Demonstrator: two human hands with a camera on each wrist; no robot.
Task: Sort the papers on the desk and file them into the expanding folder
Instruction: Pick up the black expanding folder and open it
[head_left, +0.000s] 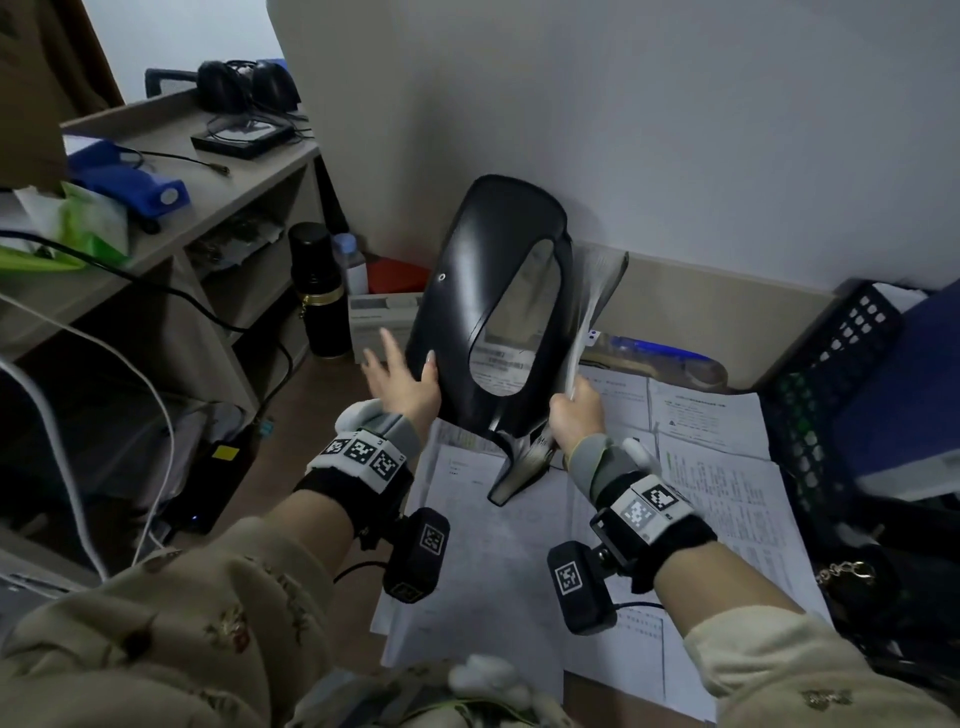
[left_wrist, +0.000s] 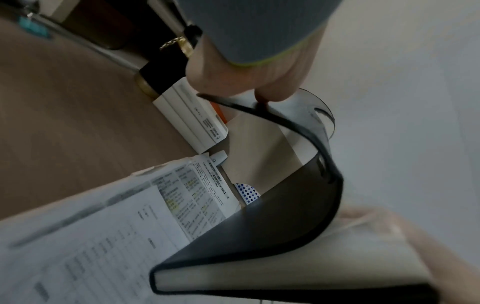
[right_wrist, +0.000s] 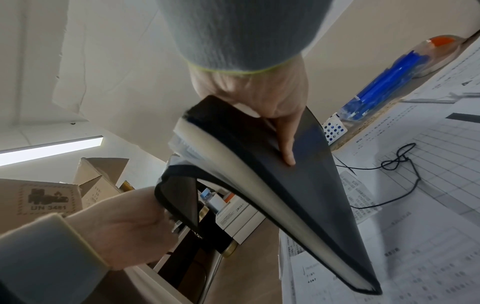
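I hold a black expanding folder (head_left: 488, 291) upright above the desk, its flap bowed open so a printed sheet inside shows through the gap. My left hand (head_left: 408, 364) pinches the flap's left edge, thumb in front and fingers spread behind; the left wrist view shows my left hand (left_wrist: 259, 92) nipping that thin edge (left_wrist: 285, 216). My right hand (head_left: 575, 402) grips the pocket stack at the lower right. In the right wrist view my right hand (right_wrist: 272, 107) lays its index finger along the folder's back (right_wrist: 298, 195). Loose printed papers (head_left: 701, 467) cover the desk below.
A black thermos (head_left: 319, 291) and a white box (head_left: 382, 322) stand behind the folder on the left. A blue pen pack (head_left: 660, 351) lies by the wall. A black mesh tray (head_left: 831, 389) sits at the right, a shelf unit (head_left: 208, 171) with cables at the left.
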